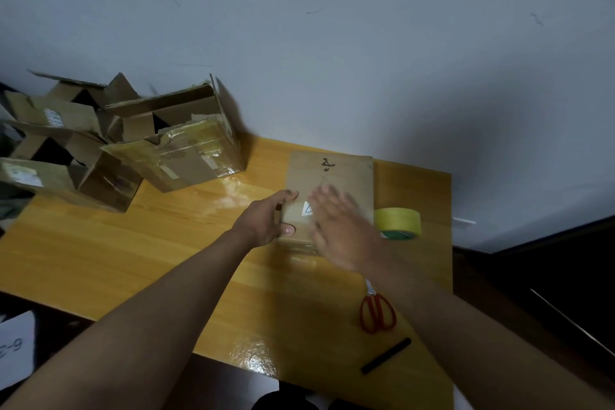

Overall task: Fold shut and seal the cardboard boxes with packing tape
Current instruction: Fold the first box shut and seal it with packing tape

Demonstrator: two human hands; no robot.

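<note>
Glossy yellow wooden counter (133,253) fills the lower middle of the view, pushed up against a pale grey-white wall (332,43) marked with dark scuffs. Dark floor shows to the right and below. Near the far centre of the counter lies a closed flat brown cardboard box (336,176) with a black scribble on its lid and a small white label near its front edge. The left hand (266,221) holds the box's near left corner, thumb on the front side and fingers curled over the top. The right hand (339,230) is blurred above the lid with its fingers spread flat; its grip holds nothing, and whether it touches the cardboard cannot be told. Just right of the box stands a roll of yellow packing tape (397,221). Red-handled scissors (377,308) lie nearer on the right, partly hidden under the right forearm, with a black marker pen (386,356) nearer still. At the far left a heap of open, taped brown cardboard boxes (133,143) sits against the wall. A white sheet of paper (15,346) lies off the counter at lower left.
</note>
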